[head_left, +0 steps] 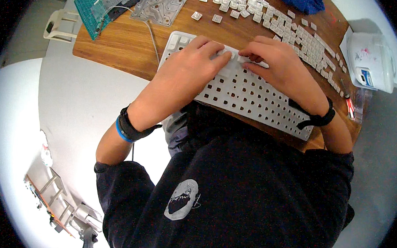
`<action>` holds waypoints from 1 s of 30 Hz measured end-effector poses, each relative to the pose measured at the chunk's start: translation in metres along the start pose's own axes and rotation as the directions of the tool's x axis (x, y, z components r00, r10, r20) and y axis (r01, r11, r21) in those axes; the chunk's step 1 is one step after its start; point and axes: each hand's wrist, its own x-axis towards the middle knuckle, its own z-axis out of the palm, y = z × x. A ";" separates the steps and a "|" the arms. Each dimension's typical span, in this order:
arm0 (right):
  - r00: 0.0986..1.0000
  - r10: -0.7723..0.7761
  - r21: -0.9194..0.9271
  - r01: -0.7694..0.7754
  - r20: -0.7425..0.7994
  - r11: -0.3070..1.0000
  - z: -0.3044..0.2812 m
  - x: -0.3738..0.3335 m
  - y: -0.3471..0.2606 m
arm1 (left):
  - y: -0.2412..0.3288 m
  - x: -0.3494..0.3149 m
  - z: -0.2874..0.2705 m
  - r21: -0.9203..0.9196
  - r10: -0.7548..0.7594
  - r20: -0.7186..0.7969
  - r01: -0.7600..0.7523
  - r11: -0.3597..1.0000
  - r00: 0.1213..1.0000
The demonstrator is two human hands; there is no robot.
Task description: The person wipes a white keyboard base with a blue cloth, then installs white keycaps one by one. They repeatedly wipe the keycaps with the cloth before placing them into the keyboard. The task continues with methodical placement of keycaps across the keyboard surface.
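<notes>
A white keyboard frame (pixel 236 92) with rows of square holes lies at a slant across the near part of the table. A few white keycaps (pixel 183 40) sit in its far left corner. My left hand (pixel 195 61) rests over the frame's left part, its fingers bent and the thumb reaching toward the top row; what lies under the fingertips is hidden. Just to its right, my right hand (pixel 278 61) pinches a white keycap (pixel 242 59) between thumb and fingers at the top row. The fingers partly cover this keycap.
Many loose white keycaps (pixel 301 42) spread across the table's far right. A clear circuit membrane (pixel 162 5), a green cutting mat (pixel 90 10) and a cable (pixel 153 38) lie far left. A red-handled tool (pixel 350 107) and a white container (pixel 370 61) are at the right.
</notes>
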 end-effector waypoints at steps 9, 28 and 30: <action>1.000 -0.008 -0.044 0.008 -0.003 0.999 0.001 0.002 -0.005 | 0.009 0.002 -0.011 -0.013 -0.061 0.136 0.063 0.998 0.989; 0.996 -0.071 0.004 0.071 0.053 0.997 -0.008 0.002 0.026 | 0.015 0.005 -0.021 0.062 -0.023 0.262 0.007 0.998 0.965; 0.999 -0.023 0.050 0.021 0.049 0.999 -0.009 -0.003 0.025 | 0.013 0.003 -0.025 0.029 -0.015 0.272 0.007 1.000 0.962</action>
